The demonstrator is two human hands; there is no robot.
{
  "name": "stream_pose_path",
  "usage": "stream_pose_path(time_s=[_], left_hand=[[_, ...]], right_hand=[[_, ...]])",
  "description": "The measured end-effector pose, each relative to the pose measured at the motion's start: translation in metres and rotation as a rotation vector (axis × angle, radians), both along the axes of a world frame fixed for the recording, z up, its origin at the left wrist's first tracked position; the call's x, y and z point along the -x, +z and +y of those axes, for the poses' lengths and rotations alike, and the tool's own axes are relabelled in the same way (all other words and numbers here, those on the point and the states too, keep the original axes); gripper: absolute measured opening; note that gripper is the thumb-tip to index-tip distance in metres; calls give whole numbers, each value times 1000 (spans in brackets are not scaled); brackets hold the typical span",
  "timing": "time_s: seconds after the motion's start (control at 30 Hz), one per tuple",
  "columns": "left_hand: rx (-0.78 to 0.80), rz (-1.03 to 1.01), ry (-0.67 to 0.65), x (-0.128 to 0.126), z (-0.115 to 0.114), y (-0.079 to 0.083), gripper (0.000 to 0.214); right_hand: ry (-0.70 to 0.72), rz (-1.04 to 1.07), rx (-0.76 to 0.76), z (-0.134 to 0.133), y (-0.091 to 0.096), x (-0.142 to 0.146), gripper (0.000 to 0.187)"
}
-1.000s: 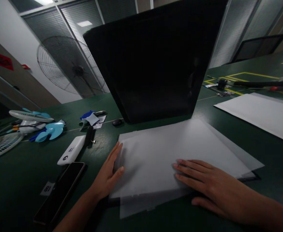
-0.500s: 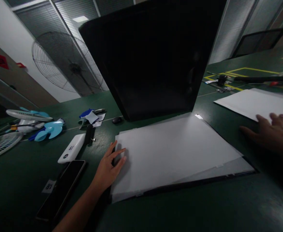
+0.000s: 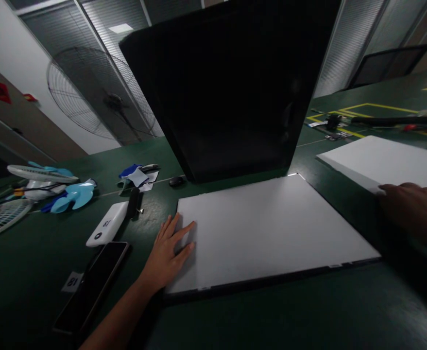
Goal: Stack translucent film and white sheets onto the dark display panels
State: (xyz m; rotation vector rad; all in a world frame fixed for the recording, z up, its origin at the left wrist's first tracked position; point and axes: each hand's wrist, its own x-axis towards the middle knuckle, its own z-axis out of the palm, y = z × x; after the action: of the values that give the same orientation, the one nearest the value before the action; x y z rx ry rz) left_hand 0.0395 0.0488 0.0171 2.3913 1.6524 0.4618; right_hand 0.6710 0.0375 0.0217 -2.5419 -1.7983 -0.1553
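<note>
A flat panel [image 3: 271, 233] with a white surface and a thin dark frame lies on the green table in front of me. My left hand [image 3: 171, 250] rests at its left edge, fingers spread over the white surface. On the right, my right hand [image 3: 413, 204] has its fingers curled at the near edge of a white sheet [image 3: 399, 155], pinching it. That edge is lifted a little. What lies under the sheet is hidden.
A large dark screen [image 3: 228, 97] stands behind the panel. To the left are a phone [image 3: 93, 287], a white power bank [image 3: 107, 223], a computer mouse [image 3: 177, 181] and light blue fan blades [image 3: 75, 197]. Dark tubing [image 3: 388, 121] lies at the far right.
The skewed white layer on the panel now lines up with its frame. My right hand has gone from open fingers to a pinch on the right sheet's edge, which has risen slightly.
</note>
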Motion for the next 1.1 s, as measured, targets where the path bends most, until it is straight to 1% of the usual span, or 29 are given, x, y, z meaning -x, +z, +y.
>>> stream_pose_path(time_s=[0.1,0.2,0.3,0.37,0.47,0.53,0.6,0.67,0.7,0.83,0.9,1.0,1.1], left_hand=[[6,11,-1,0,0,0,52],[6,13,8,0,-1,0,52],[20,6,29,-1,-2,1,52],[30,-1,45,-2,-2,2,51],[31,-12,53,-4,-3,4,50],[23,-17,51,-5,-3,5,49],[19,-18,52,-5,-3,6,48],[20,-16,56,-6,-4,7,48],[23,-13,56,-6,-4,8,48],[24,5,46,-7,-6,10,48],[15,5,40,-7,-6,10,48],[6,-18,44,-5,-6,7,51],[12,-48,45,-1,-5,3,56]], right_hand=[[-96,28,101,-1,10,6,47],[-131,25,118,-2,12,5,47],[-123,13,15,-4,7,-2,52],[-109,13,-58,-5,6,0,53],[-35,51,-124,-7,12,24,50],[20,69,-126,-9,19,52,46],[67,87,-84,-14,24,84,41],[194,113,-40,-21,25,114,34],[293,122,-32,-26,24,128,31],[830,170,-96,-45,24,175,20],[1038,196,-158,-52,24,192,18],[1195,231,-205,-56,23,208,30],[1258,275,-178,-56,20,216,35]])
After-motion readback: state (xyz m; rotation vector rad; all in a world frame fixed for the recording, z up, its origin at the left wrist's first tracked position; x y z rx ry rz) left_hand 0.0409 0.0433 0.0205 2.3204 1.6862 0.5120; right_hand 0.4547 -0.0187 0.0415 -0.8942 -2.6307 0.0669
